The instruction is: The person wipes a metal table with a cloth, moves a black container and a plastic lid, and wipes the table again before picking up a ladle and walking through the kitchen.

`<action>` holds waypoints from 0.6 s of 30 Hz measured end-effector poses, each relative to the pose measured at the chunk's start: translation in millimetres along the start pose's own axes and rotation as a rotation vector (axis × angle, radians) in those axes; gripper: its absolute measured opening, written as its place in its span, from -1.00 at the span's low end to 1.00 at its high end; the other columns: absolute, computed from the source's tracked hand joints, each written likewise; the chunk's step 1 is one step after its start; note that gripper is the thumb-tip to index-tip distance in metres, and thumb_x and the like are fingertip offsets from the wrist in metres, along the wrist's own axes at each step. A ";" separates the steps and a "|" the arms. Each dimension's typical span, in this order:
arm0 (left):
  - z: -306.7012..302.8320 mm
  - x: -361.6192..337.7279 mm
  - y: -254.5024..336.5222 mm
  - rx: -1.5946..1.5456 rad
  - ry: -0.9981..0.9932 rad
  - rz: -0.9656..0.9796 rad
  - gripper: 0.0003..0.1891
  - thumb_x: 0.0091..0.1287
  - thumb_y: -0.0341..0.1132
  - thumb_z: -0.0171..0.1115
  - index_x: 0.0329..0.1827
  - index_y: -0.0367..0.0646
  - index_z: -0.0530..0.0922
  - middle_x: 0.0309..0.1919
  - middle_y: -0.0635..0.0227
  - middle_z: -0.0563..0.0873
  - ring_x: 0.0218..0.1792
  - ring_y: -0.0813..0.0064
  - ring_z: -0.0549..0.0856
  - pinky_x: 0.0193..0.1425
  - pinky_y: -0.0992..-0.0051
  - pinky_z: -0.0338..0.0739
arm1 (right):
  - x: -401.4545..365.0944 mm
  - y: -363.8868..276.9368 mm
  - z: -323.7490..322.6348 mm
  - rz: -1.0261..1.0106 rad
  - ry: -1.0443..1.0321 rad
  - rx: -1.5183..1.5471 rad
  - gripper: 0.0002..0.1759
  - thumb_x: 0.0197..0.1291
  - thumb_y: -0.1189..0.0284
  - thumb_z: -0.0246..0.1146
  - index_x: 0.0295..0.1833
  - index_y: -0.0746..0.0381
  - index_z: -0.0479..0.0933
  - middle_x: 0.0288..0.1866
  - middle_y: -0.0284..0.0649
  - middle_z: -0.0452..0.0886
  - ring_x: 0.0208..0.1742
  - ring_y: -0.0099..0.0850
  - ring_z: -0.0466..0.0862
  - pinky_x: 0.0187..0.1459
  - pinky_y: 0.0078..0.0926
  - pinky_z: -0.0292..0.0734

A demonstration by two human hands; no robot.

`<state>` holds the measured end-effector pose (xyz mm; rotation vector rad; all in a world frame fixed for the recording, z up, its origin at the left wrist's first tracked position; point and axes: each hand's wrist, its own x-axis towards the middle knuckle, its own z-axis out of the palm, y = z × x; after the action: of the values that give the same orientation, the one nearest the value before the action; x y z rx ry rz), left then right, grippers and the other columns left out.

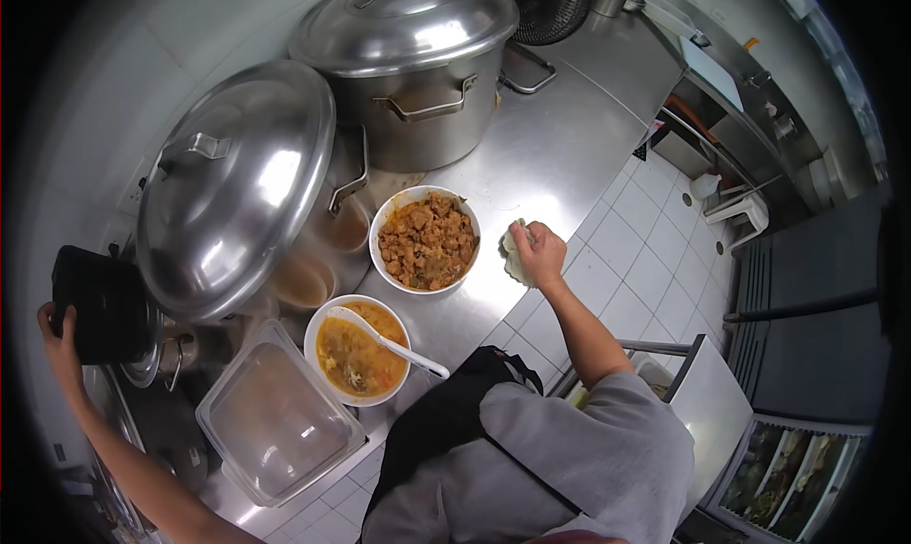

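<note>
My right hand (543, 252) is closed around a crumpled pale green cloth (515, 254) at the steel counter's edge. Far to the left, my left hand (63, 340) grips the outer edge of a black box-like object (100, 302); its kind is not clear. Left of the cloth stands a white bowl of chunky brown meat stew (429, 245). Closer to my body is a white bowl of yellow-orange soup (356, 359), with a white ladle (380, 340) resting in it and its handle over the rim.
Two large lidded steel pots, one nearer (242, 179) and one farther (408, 60), stand along the wall. A clear plastic container (275, 411) lies by the soup bowl. An open drawer (702, 392) is at my right, beside a dark fridge (816, 326). A black fan (546, 8) stands behind.
</note>
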<state>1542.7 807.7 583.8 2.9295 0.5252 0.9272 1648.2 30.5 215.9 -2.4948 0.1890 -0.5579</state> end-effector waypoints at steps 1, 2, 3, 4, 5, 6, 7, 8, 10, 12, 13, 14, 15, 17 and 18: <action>-1.3 -0.3 2.5 -0.008 -0.011 -0.016 -0.41 0.34 0.10 0.24 0.24 -0.16 0.44 0.14 0.12 0.56 0.19 0.17 0.54 0.33 0.34 0.32 | -0.3 -0.1 -0.1 -0.001 -0.003 -0.007 -0.50 0.28 -0.01 0.23 -0.49 0.20 0.58 -0.46 -0.12 0.64 -0.47 -0.08 0.65 -0.40 -0.17 0.51; -2.7 -1.0 6.1 -0.017 -0.022 -0.032 -0.41 0.34 0.10 0.24 0.24 -0.15 0.44 0.14 0.12 0.57 0.19 0.16 0.54 0.33 0.34 0.32 | -0.1 0.0 -0.5 -0.002 -0.005 -0.013 -0.50 0.27 -0.01 0.23 -0.49 0.20 0.58 -0.46 -0.12 0.64 -0.47 -0.08 0.65 -0.40 -0.17 0.51; -4.1 -2.3 10.1 -0.026 -0.034 -0.050 -0.41 0.34 0.10 0.24 0.24 -0.15 0.44 0.14 0.11 0.57 0.20 0.16 0.55 0.33 0.34 0.32 | 0.0 0.1 -0.9 -0.004 -0.008 -0.020 -0.50 0.27 -0.01 0.23 -0.49 0.20 0.58 -0.46 -0.12 0.64 -0.47 -0.08 0.65 -0.40 -0.17 0.51; -4.9 -3.9 14.0 -0.016 -0.022 -0.040 -0.41 0.34 0.10 0.24 0.24 -0.15 0.44 0.14 0.11 0.57 0.20 0.16 0.55 0.33 0.34 0.32 | 0.1 -0.4 -1.4 -0.001 -0.013 -0.021 -0.50 0.27 -0.01 0.23 -0.49 0.21 0.58 -0.46 -0.12 0.64 -0.47 -0.08 0.65 -0.40 -0.17 0.51; -5.2 -5.4 17.9 -0.005 -0.011 -0.032 -0.41 0.33 0.10 0.24 0.25 -0.15 0.44 0.15 0.11 0.57 0.20 0.16 0.55 0.33 0.33 0.32 | 0.3 -1.2 -1.8 0.002 -0.017 -0.022 -0.50 0.27 -0.01 0.23 -0.49 0.21 0.58 -0.46 -0.11 0.64 -0.47 -0.08 0.65 -0.40 -0.17 0.51; -5.2 -6.2 19.4 0.006 0.000 -0.023 -0.41 0.33 0.10 0.24 0.25 -0.14 0.44 0.15 0.11 0.57 0.21 0.15 0.55 0.33 0.33 0.32 | 0.6 -1.7 -1.8 0.005 -0.022 -0.022 -0.49 0.27 -0.01 0.23 -0.50 0.21 0.58 -0.46 -0.11 0.64 -0.47 -0.08 0.65 -0.40 -0.17 0.51; -4.9 -5.8 17.3 0.000 -0.004 -0.027 -0.41 0.33 0.10 0.24 0.25 -0.14 0.44 0.15 0.11 0.57 0.21 0.15 0.55 0.33 0.33 0.32 | 0.6 -1.7 -1.6 0.003 -0.017 -0.021 -0.49 0.27 0.00 0.24 -0.50 0.21 0.58 -0.47 -0.11 0.64 -0.48 -0.08 0.65 -0.41 -0.17 0.51; -4.4 -4.5 13.8 -0.007 -0.007 -0.030 -0.41 0.33 0.10 0.24 0.26 -0.14 0.44 0.15 0.11 0.57 0.22 0.15 0.55 0.33 0.33 0.32 | 0.4 -1.5 -1.4 0.002 -0.011 -0.021 -0.49 0.27 0.00 0.24 -0.50 0.21 0.57 -0.48 -0.11 0.64 -0.48 -0.08 0.64 -0.41 -0.17 0.50; -4.4 -4.1 14.0 -0.025 -0.020 -0.042 -0.41 0.33 0.09 0.25 0.26 -0.14 0.44 0.16 0.11 0.57 0.22 0.15 0.55 0.33 0.33 0.32 | 0.5 -1.7 -1.4 0.003 -0.005 -0.021 -0.49 0.27 0.00 0.24 -0.51 0.21 0.57 -0.49 -0.11 0.63 -0.48 -0.08 0.64 -0.42 -0.17 0.50; -5.3 -4.7 15.8 -0.047 -0.038 -0.059 -0.41 0.33 0.09 0.25 0.26 -0.14 0.44 0.16 0.11 0.56 0.22 0.15 0.54 0.33 0.33 0.32 | 0.5 -3.1 -1.9 0.007 -0.006 -0.023 -0.49 0.27 0.00 0.24 -0.51 0.21 0.57 -0.50 -0.11 0.63 -0.49 -0.07 0.64 -0.42 -0.17 0.50; -5.5 -4.7 15.6 -0.047 -0.035 -0.055 -0.41 0.33 0.09 0.25 0.26 -0.14 0.44 0.16 0.11 0.56 0.22 0.15 0.54 0.33 0.33 0.32 | 0.4 -2.6 -1.2 0.003 -0.002 -0.019 -0.49 0.27 -0.01 0.24 -0.50 0.21 0.57 -0.50 -0.11 0.63 -0.49 -0.07 0.64 -0.42 -0.17 0.50; -5.4 -4.6 15.4 -0.048 -0.033 -0.051 -0.41 0.33 0.09 0.26 0.26 -0.14 0.44 0.16 0.11 0.56 0.22 0.15 0.54 0.33 0.33 0.32 | 0.2 -1.5 -0.5 0.000 0.002 -0.014 -0.49 0.27 -0.01 0.24 -0.50 0.21 0.57 -0.50 -0.11 0.63 -0.49 -0.07 0.64 -0.42 -0.17 0.50; -5.3 -4.2 16.1 -0.049 -0.030 -0.047 -0.41 0.33 0.08 0.26 0.25 -0.14 0.44 0.16 0.12 0.56 0.22 0.15 0.54 0.34 0.33 0.32 | 0.2 -0.9 -0.2 -0.004 0.007 -0.010 -0.49 0.27 -0.01 0.24 -0.50 0.21 0.57 -0.50 -0.10 0.63 -0.49 -0.07 0.64 -0.42 -0.16 0.50; -5.1 -4.8 18.9 -0.062 -0.029 -0.050 -0.41 0.33 0.08 0.26 0.25 -0.14 0.44 0.16 0.13 0.56 0.23 0.15 0.54 0.34 0.33 0.32 | 0.1 -0.9 -0.3 -0.001 0.015 -0.002 -0.50 0.27 -0.01 0.24 -0.49 0.21 0.58 -0.50 -0.10 0.63 -0.49 -0.07 0.64 -0.42 -0.16 0.51; -5.8 -5.5 20.4 -0.066 -0.029 -0.053 -0.41 0.33 0.08 0.26 0.25 -0.14 0.44 0.15 0.13 0.56 0.23 0.15 0.54 0.34 0.33 0.32 | -0.4 -1.5 -0.1 0.000 0.017 0.003 -0.50 0.27 -0.01 0.24 -0.49 0.21 0.58 -0.50 -0.09 0.63 -0.49 -0.07 0.64 -0.41 -0.16 0.51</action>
<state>1541.5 786.2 588.1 2.8509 0.5568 0.8774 1647.8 31.8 216.7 -2.4877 0.1946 -0.5792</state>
